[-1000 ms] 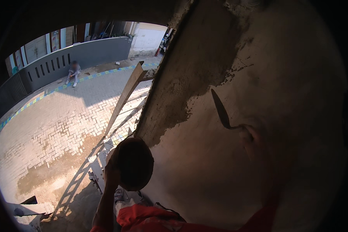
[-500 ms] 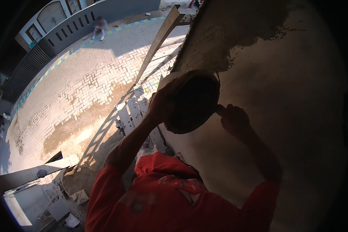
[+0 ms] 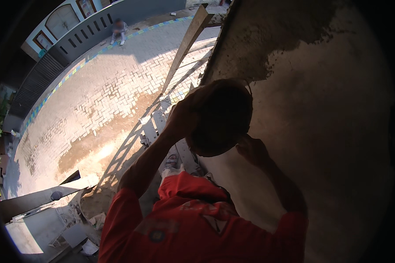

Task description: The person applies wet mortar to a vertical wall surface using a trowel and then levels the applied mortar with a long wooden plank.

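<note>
A dark round bucket [image 3: 224, 118] is up in front of my chest, its open side toward me and its inside in deep shade. My left hand [image 3: 182, 117] grips it by its left side. A thin wire handle [image 3: 250, 87] shows at its upper right. My right hand [image 3: 253, 150] is closed at the lower right rim of the bucket; what its fingers hold, if anything, is lost in the shade. Just beyond the bucket rises a grey wall [image 3: 320, 118], with a darker, rough-edged patch of plaster [image 3: 254, 48] on its upper part.
Below me are planks [image 3: 186, 155] with my sandalled foot [image 3: 172, 160] on them. A slanting wooden post [image 3: 184, 50] stands left of the wall. Sunlit paving [image 3: 105, 92] lies far below, with a seated person [image 3: 118, 31] by a grey fence. Debris [image 3: 77, 236] lies lower left.
My right hand has moved left and slightly down, in against the bucket's lower rim. The bucket has shifted a little downward, still in my left hand. The view has turned slightly.
</note>
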`<act>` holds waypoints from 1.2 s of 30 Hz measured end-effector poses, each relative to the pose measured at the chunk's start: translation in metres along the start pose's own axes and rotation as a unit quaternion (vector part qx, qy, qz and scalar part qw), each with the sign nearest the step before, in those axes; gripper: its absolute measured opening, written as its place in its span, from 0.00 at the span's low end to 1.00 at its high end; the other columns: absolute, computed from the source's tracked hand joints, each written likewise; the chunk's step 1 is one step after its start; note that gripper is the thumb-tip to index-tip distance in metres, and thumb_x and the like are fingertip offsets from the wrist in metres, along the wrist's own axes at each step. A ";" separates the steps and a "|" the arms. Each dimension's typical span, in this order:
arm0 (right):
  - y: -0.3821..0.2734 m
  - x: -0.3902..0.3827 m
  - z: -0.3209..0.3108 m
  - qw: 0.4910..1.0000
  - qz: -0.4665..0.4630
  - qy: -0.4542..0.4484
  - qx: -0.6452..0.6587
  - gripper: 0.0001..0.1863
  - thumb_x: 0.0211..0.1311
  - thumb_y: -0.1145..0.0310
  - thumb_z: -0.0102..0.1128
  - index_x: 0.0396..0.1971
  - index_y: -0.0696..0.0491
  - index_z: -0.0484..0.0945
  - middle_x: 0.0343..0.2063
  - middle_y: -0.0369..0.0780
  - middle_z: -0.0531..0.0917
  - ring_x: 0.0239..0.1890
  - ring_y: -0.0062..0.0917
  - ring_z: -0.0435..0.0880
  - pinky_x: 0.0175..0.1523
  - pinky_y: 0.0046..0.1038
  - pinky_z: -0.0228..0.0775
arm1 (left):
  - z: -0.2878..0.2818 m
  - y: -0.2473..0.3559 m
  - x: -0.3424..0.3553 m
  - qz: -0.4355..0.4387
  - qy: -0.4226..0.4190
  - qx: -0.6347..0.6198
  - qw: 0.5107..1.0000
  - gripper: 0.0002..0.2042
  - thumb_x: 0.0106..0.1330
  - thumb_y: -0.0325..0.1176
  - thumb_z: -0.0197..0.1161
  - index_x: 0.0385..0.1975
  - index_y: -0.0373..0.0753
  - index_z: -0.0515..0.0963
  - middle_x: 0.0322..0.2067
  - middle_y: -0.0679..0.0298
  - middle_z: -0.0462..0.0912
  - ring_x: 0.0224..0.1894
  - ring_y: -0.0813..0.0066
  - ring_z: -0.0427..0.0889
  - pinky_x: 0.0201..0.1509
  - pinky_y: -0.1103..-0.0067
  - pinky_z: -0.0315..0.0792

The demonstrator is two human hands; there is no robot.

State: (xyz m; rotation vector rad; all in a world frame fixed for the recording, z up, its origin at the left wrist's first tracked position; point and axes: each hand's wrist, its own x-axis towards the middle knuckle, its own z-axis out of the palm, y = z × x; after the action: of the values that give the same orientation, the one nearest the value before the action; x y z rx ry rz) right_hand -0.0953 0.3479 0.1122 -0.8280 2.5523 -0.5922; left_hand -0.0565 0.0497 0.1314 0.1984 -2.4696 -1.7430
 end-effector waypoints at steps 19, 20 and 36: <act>-0.105 -0.023 -0.166 0.994 0.016 0.099 -0.043 0.23 0.51 0.64 0.71 0.43 0.56 0.70 0.33 0.44 0.83 0.38 0.40 0.85 0.44 0.37 0.75 | -0.005 -0.045 -0.001 -0.001 0.085 -0.064 0.994 0.27 0.48 0.25 0.58 0.54 0.33 0.72 0.46 0.46 0.80 0.51 0.53 0.79 0.54 0.68 0.72; -0.121 -0.025 -0.186 0.992 -0.025 0.112 -0.061 0.25 0.50 0.66 0.72 0.45 0.55 0.69 0.32 0.46 0.82 0.38 0.41 0.85 0.44 0.37 0.76 | -0.006 -0.053 -0.002 -0.020 0.093 -0.086 0.992 0.27 0.48 0.26 0.58 0.54 0.33 0.72 0.46 0.46 0.80 0.51 0.54 0.79 0.54 0.68 0.72; -0.210 -0.020 -0.364 0.960 -0.186 0.156 0.140 0.21 0.58 0.60 0.61 0.48 0.58 0.77 0.20 0.36 0.78 0.20 0.18 0.75 0.26 0.22 0.68 | -0.019 -0.065 -0.056 -0.038 0.159 -0.075 0.984 0.27 0.49 0.29 0.59 0.55 0.35 0.73 0.48 0.47 0.80 0.52 0.56 0.80 0.53 0.70 0.73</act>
State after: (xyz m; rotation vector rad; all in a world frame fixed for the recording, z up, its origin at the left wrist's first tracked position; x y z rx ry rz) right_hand -0.1597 0.3036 0.5253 -1.1972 2.5006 -1.2593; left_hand 0.0043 0.0197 0.0759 0.5183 -2.1214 -1.7576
